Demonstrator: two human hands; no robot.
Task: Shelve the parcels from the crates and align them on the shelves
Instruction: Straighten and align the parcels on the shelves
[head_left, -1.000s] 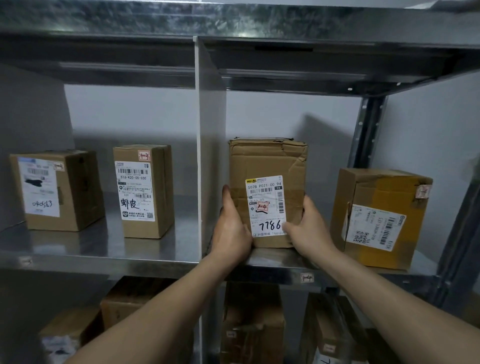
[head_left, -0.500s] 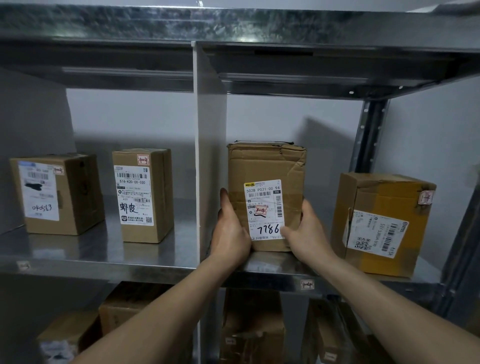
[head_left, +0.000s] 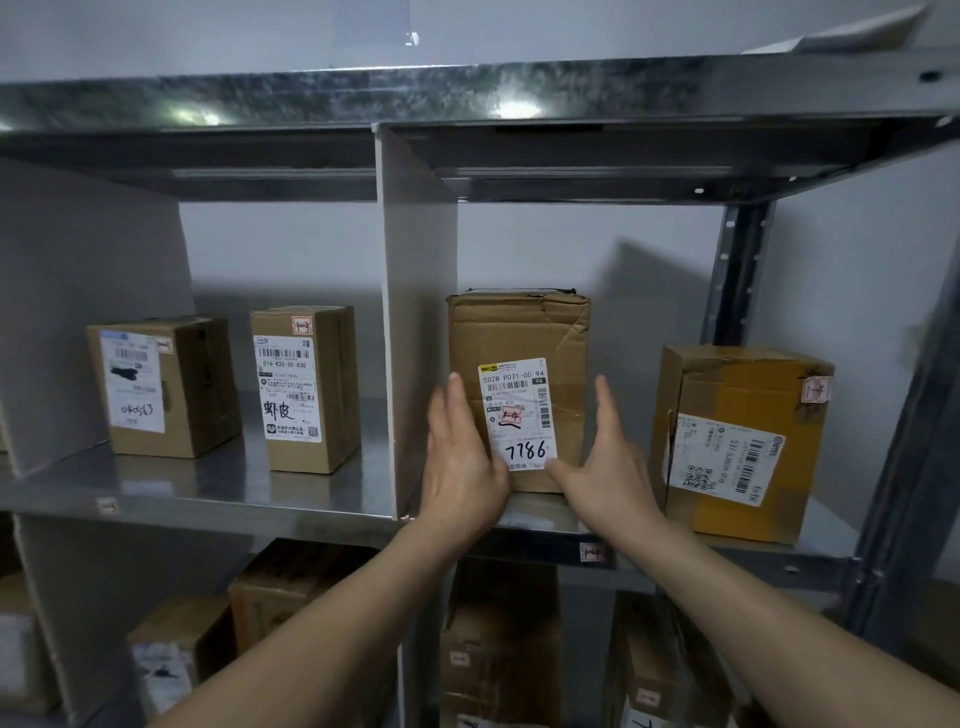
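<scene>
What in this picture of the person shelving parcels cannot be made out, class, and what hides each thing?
- Head view: small print on the 7786 box label is too small to read.
- Lower left corner of that box: covered by the left hand.
- Boxes on the lower shelf: dark, blurred, partly behind the forearms.
- White thing on top of the rack: cut off by the edge.

A galvanised metal shelving rack (head_left: 218, 493) fills the view, its upper shelf (head_left: 467, 98) catching bright spots of reflected light. A white divider panel (head_left: 415, 312) stands upright between two bays. At the right, a perforated steel upright (head_left: 737, 270) rises against a plain pale wall (head_left: 857, 260). The space under the shelf lies in dim shadow.
</scene>
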